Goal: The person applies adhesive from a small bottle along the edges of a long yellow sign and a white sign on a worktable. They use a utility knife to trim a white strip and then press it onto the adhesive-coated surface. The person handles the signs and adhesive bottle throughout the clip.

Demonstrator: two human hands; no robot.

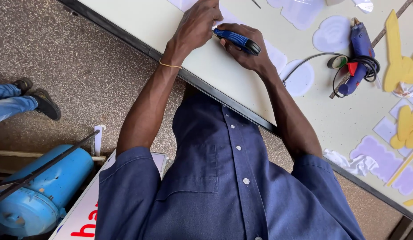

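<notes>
Right now your right hand [244, 46] grips a blue utility knife [236, 40], blade end toward your left hand [197, 24], which presses fingers-down on a pale sheet [228, 18] on the desk [206, 75]; further right lie a blue glue gun [358, 53] with coiled cord, lilac cloud cutouts [333, 33], yellow shapes [400, 62]; blue tank [42, 186] on floor

Even, bright daylight fills the head view, with no hard-edged shadows — only a soft shade under the forearms on the pale table [242, 89]. The tabletop reads slightly washed out towards the top edge, without sharp glare. Focus is crisp on the blue shirt [224, 186] — straight lines bow slightly at the frame's edges.
</notes>
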